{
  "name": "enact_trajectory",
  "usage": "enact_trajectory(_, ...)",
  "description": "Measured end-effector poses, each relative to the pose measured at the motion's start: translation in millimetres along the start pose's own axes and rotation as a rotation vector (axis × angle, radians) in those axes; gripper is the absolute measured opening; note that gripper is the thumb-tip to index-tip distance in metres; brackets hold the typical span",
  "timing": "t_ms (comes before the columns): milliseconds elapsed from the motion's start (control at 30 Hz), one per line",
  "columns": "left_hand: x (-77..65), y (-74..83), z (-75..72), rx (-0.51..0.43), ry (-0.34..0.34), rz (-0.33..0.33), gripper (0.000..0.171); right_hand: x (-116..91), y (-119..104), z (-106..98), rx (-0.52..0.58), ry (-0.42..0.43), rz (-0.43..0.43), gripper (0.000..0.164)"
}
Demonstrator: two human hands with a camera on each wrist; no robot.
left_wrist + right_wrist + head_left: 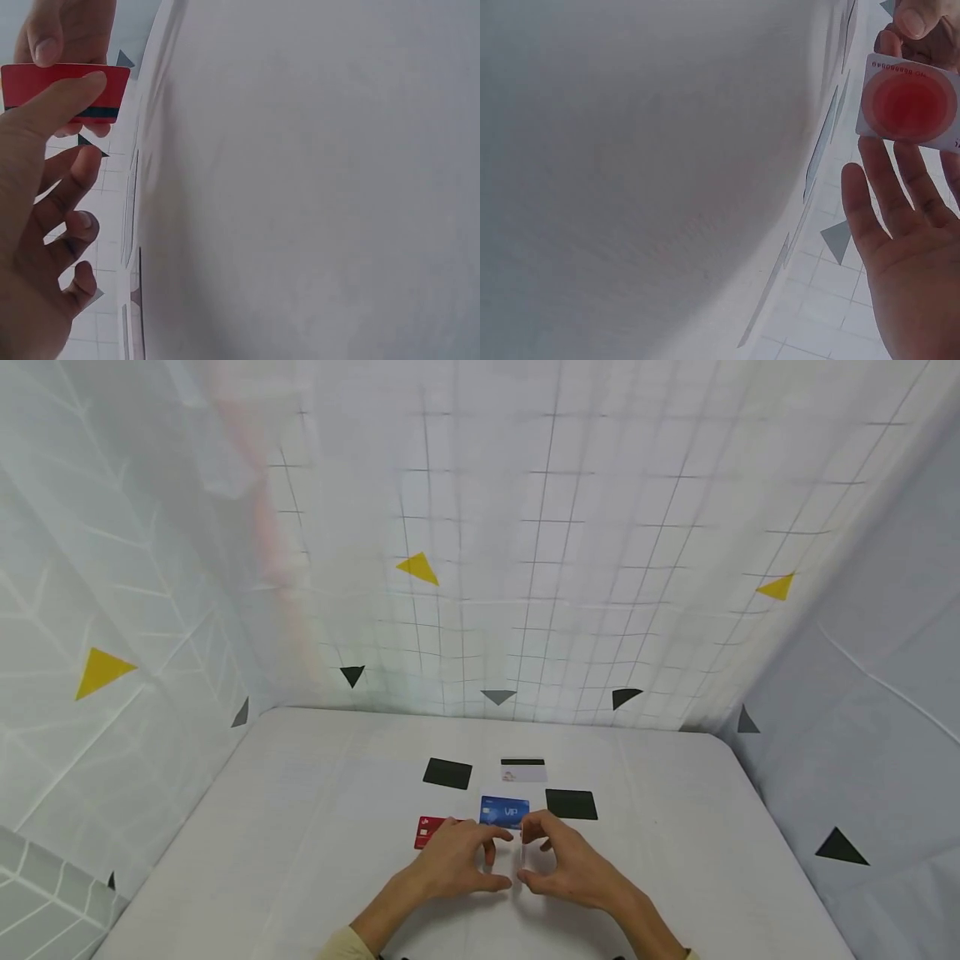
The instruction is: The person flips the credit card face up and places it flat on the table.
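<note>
My right hand [562, 864] holds a card [522, 847] on edge between thumb and fingertips, above the table. The side seen in the left wrist view is a red card face [56, 79] with a dark stripe. The other side, in the right wrist view, is a white card face [909, 103] with a large red circle and a printed number. Facing it, my left hand [457, 857] has thumb and fingers loosely bent, with a small gap to the card in the head view. In the left wrist view its thumb [75, 97] overlaps the card.
Ahead of the hands lie a blue VIP card [504, 811], a white card [524, 771] with a black stripe, one black card [447, 773] and another black card [572, 804]. My left hand partly covers a red card [427, 831]. Pale curtains [480, 610] surround the white table [300, 827].
</note>
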State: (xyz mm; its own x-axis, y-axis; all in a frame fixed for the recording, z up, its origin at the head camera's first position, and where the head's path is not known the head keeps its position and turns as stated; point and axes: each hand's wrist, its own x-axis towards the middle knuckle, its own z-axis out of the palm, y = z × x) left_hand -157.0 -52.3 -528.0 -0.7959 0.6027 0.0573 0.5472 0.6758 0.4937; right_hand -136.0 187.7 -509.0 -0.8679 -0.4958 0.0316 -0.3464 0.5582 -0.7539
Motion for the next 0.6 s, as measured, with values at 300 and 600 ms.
enact_trajectory(300, -2.6, -1.0, -2.6, -0.027, 0.043, 0.035, 0.06, -3.6, -3.3, -1.0, -0.144, 0.046, 0.016, 0.058)
enact_trajectory(600, -3.4, -1.7, -4.1, -0.009, 0.073, 0.047, 0.068, -4.7, -2.0, -2.3, -0.372, 0.093, -0.05, 0.058)
